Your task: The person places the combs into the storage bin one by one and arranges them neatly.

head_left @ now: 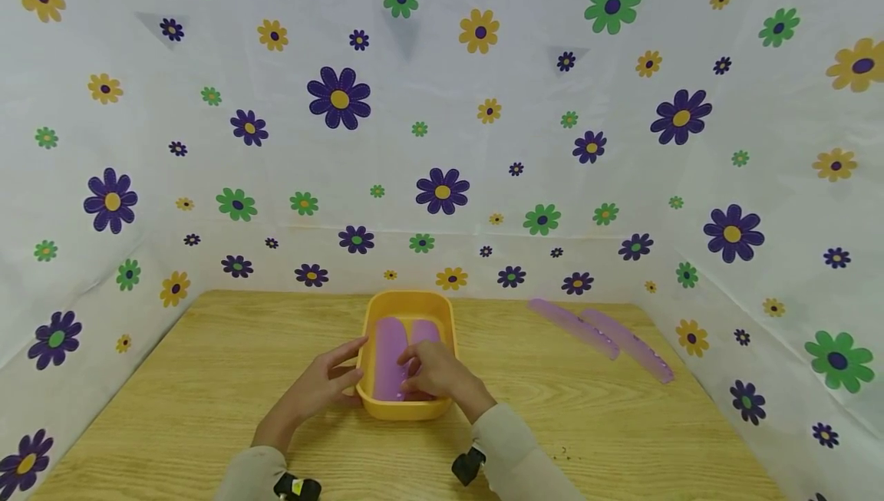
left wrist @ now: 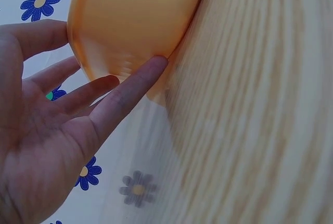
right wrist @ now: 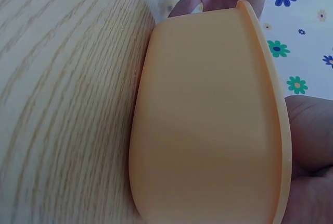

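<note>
Two purple pieces point(head_left: 388, 355) lie in the tub point(head_left: 407, 410), presumably light, stiff, best held by the edges; left hand point(head_left: 319, 383) spread against its left wall, right hand point(head_left: 440, 370) curled inside, grip indeterminable.

The tabletop point(head_left: 207, 378) is viewed forward and downward from the head. From each wrist, the yellow tray point(right wrist: 208, 114), shared by all views, is faced low and close.
</note>
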The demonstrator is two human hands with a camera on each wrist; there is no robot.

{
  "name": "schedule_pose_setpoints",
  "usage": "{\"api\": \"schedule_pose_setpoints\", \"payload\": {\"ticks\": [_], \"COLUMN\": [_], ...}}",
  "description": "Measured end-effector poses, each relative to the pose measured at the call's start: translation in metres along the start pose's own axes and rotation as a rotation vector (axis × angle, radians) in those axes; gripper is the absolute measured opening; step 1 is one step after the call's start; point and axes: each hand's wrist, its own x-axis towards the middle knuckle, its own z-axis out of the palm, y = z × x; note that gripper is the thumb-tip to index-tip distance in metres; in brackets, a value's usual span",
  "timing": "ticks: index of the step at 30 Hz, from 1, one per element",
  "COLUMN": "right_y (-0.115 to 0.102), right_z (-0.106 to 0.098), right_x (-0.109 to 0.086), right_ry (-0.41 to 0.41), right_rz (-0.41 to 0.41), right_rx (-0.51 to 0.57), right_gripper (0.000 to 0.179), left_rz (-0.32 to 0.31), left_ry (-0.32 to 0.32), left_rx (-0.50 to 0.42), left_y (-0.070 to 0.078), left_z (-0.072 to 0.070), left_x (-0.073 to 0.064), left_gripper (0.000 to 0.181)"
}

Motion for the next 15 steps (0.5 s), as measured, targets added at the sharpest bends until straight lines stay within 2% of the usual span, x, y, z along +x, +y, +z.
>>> {"api": "schedule_pose_setpoints", "payload": {"ticks": [5,13,15], "right_y": [0.001,-0.003,-0.004], "right_z": [-0.001,-0.012,-0.017], "right_x": [-0.001,-0.004,-0.006], "right_ry": [-0.011,-0.031,-0.03], "right_rz": [-0.008,0.057,0.052], "right_rx": [-0.019,0.007,0.0], "right_gripper": [0.033,0.032,0.031], "left_rz": [0.0,-0.012,-0.02], "left_ry": [-0.005,0.009,0.013], "left_rx": [-0.006,0.013,0.006], "left_y": [0.0,-0.002,-0.003], "left_z": [0.0,0.0,0.0], "left_x": [-0.001,0.0,0.0], "left_gripper": [0.066,0.066,0.066]}}
